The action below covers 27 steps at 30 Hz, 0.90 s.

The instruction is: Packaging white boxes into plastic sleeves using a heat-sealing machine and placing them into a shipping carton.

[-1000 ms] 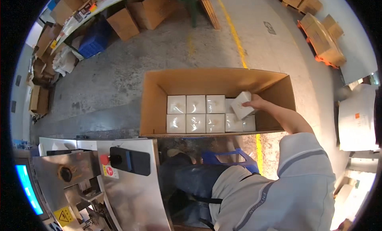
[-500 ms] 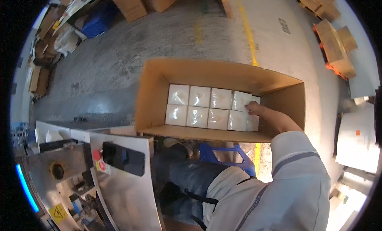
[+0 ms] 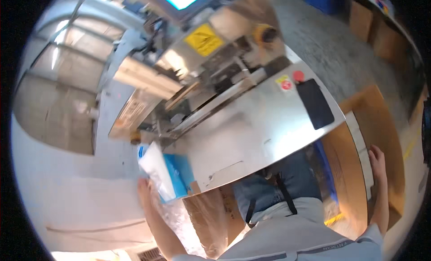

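My left hand (image 3: 145, 189) is at the left end of the metal worktop, beside a white and blue plastic pack (image 3: 164, 171). Its fingers are blurred, so whether they grip the pack or clear plastic film (image 3: 177, 220) below cannot be made out. Over on the right, my right hand (image 3: 378, 162) reaches over the open cardboard carton (image 3: 345, 171), its fingers loosely apart with nothing visible in them. Beneath and beside it, a row of white boxes (image 3: 360, 142) shows inside the carton, partly hidden by the near wall.
The metal worktop (image 3: 251, 130) of a machine spans the middle, with a red button (image 3: 298, 76) and a black phone-like panel (image 3: 315, 103) at its right end. A yellow warning label (image 3: 204, 39) marks the machine. Another brown carton (image 3: 211, 216) stands below the worktop.
The view has swung left from the carton to the machine, and the carton now lies at the right. My right hand has come off a white box; my left hand has come into sight.
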Motion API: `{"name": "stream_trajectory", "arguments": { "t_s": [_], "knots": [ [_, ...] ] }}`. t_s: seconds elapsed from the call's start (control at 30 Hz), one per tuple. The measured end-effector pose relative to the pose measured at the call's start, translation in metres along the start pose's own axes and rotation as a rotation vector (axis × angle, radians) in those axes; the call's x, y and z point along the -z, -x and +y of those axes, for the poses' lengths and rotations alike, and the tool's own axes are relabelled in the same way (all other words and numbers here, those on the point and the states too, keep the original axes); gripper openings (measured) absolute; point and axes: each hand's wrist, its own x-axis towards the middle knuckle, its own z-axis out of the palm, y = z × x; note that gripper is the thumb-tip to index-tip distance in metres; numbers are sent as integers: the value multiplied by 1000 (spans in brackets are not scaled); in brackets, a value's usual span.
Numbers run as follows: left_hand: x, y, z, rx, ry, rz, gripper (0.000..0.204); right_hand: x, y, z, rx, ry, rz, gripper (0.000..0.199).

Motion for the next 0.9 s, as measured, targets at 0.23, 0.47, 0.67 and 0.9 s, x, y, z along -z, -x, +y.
{"name": "stream_trajectory", "arguments": {
  "t_s": [0.23,0.47,0.67,0.9],
  "knots": [
    [-108,25,74,-199,-189,387,27,-6,21,-171,338,-74,57,38],
    [-109,52,103,-660,-411,563,21,-53,43,-290,548,-57,-108,44],
    [-156,151,187,-705,-168,224,20,-149,78,-428,909,-9,-212,51],
    [-235,272,238,-638,231,-419,15,-238,103,-488,1238,-5,-444,37]
  ]
}}
